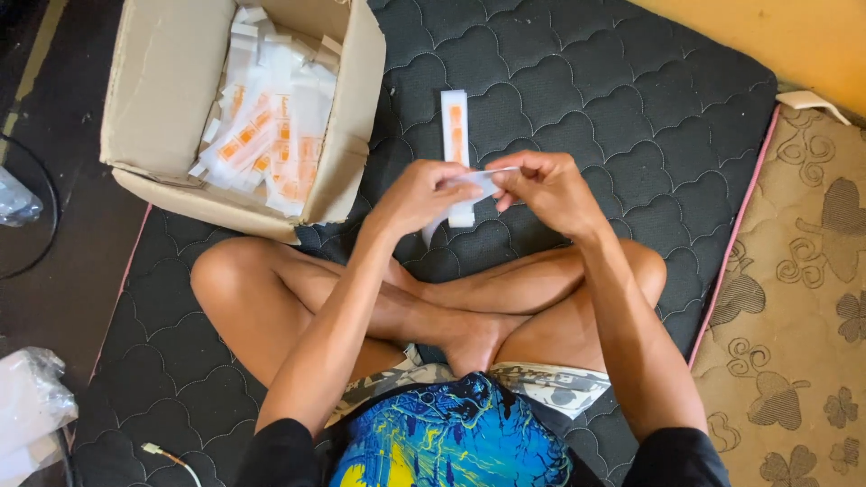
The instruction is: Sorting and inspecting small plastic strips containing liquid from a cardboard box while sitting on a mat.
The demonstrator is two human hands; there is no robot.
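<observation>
Dark quilted mattress (577,99) underneath, cardboard box (162,99) at far left, crammed with white-and-orange packets (262,144); plenty left by the look of it. Left hand (419,194) and right hand (546,185) pinch one thin white packet (474,180) between them, mid-air. One finished-looking strip (455,122) lies beyond. Open mattress runs right to the pink-piped edge (735,225).

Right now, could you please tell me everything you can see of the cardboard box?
The cardboard box is plain brown, worn, its flaps open. It sits tilted at the quilted dark mat's upper-left edge, beside the person's knee. Inside lie many white packets with orange markings, loosely heaped. Neither hand touches it.
</observation>
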